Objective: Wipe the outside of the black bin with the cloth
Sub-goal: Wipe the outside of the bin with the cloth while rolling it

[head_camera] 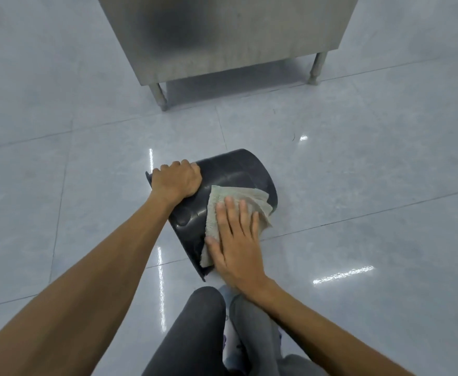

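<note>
The light over me is even, cool and fairly bright, coming from overhead: the glossy pale grey tiled floor (358, 213) throws back thin white streaks of glare, one at the lower right of the frame, two narrow ones left of centre, and a small spark at centre right. The brushed stainless steel cabinet (222, 36) at the top casts a soft shadow beneath itself and carries a dark, smeared reflection. The matt black plastic bin (238, 172) shows faint sheen. Tile lines bend toward the edges from wide-angle distortion. My forearms at the bottom look slightly soft, and fine detail is smeared throughout.
</note>
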